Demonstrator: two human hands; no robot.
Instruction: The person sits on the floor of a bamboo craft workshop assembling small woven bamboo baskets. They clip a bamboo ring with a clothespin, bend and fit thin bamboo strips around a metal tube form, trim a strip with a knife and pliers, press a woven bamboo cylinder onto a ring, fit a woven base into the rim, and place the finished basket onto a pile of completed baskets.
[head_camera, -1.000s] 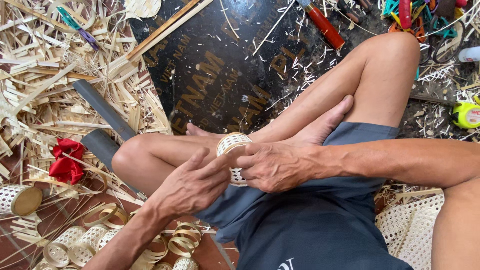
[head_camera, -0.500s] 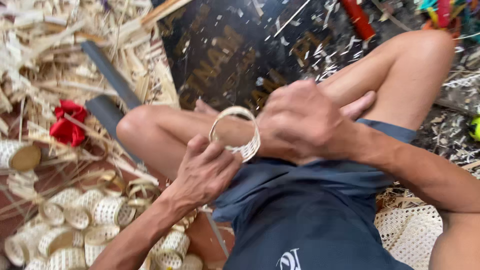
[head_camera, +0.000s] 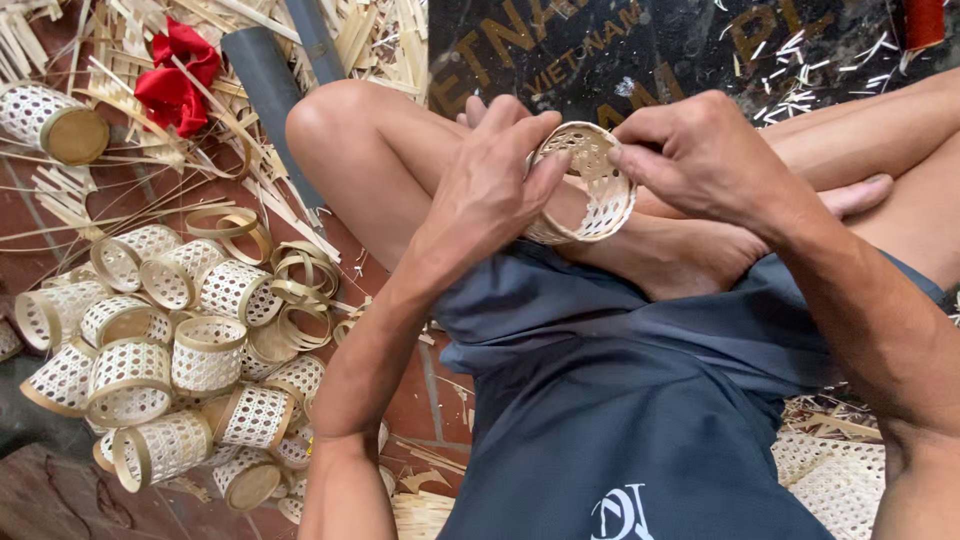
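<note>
A small round woven bamboo basket (head_camera: 590, 190) is held up over my crossed legs, its open mouth turned toward me. My left hand (head_camera: 495, 175) grips its left side, thumb against the rim. From the right, my right hand (head_camera: 700, 160) pinches the rim between thumb and fingers. Part of the basket's wall is hidden behind my left fingers. My dark blue shorts (head_camera: 620, 400) lie below both hands.
Several finished woven baskets (head_camera: 150, 350) lie heaped on the floor at the left, with loose bamboo rings (head_camera: 290, 275) beside them. A red cloth (head_camera: 175, 80), grey tubes (head_camera: 265, 85) and bamboo strips lie at the upper left. A dark printed mat (head_camera: 650, 45) spreads beyond my knees.
Both hands have lifted the basket off my lap and turned its mouth toward me. The view has swung left and down, showing more of the basket heap.
</note>
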